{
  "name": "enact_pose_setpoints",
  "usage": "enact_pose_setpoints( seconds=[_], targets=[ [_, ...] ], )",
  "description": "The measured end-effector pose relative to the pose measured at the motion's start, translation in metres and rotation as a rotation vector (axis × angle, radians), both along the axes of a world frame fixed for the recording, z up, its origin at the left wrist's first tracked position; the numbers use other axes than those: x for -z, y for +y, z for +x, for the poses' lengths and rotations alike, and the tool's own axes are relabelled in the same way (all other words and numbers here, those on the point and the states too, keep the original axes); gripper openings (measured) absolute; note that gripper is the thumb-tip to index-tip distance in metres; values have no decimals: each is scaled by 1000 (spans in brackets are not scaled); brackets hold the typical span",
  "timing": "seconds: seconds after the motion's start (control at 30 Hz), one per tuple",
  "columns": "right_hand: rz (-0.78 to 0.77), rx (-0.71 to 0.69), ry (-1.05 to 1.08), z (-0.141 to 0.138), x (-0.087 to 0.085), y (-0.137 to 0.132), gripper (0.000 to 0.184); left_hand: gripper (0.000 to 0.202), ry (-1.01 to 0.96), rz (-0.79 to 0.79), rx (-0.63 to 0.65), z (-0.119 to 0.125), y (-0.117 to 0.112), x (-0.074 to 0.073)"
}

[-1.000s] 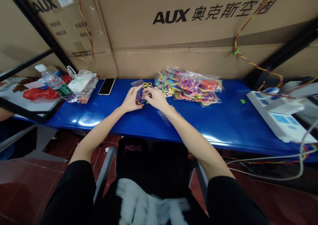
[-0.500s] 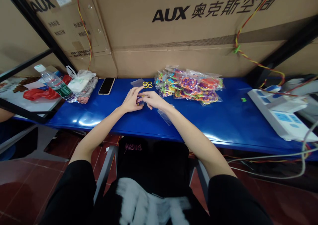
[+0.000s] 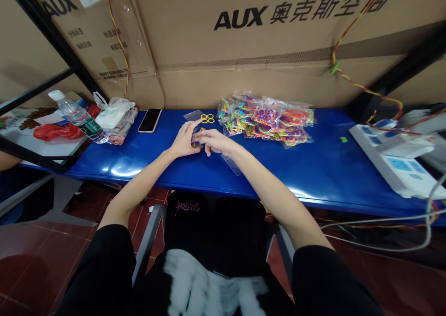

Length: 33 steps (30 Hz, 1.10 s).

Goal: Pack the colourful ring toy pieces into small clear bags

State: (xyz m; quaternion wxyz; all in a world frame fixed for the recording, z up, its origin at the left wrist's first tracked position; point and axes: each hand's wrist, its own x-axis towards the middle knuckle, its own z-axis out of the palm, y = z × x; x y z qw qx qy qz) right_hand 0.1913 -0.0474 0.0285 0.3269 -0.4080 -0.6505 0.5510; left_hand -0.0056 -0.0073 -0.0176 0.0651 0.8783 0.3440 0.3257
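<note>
One packet (image 3: pixel 195 144) is grasped by the left hand (image 3: pixel 183 140); right hand's (image 3: pixel 220 142) hold unclear; blue table (image 3: pixel 285 167) beneath, cardboard (image 3: pixel 251 81) behind.

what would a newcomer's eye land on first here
Probably the heap of clear plastic bags of multicoloured pieces, at the back of the glossy blue tabletop. Just left, the bare left hand and bare right hand meet around a small, mostly hidden purplish item, near four yellow rings. Behind stands brown cardboard lettered AUX.
</note>
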Motion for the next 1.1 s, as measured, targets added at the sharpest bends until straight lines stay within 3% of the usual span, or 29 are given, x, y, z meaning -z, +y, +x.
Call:
enact_pose_setpoints(
  seconds=[0.1,0.2,0.4,0.57,0.7,0.8,0.93,1.1],
  targets=[
    [246,185,-90,14,-6,7,30,109,-19,-7,-5,-1,2,0],
    [559,317,-349,31,-6,14,23,109,-88,-10,-27,-3,5,2],
    [795,129,-911,23,14,10,16,118,-326,-69,-193,-18,24,3],
    [873,80,-1023,5,16,1,24,123,-404,-97,-159,-25,34,7],
    [780,239,-827,11,5,5,21,122,-460,-67,-39,-17,28,13],
    [662,385,-396,18,1,15,14,117,-431,-49,16,-11,22,15],
    [460,419,74,15,4,24,16,113,-404,-21,63,-4,16,15],
    [433,389,26,0,6,21,15,111,-387,-9,112,4,11,16]
  ],
)
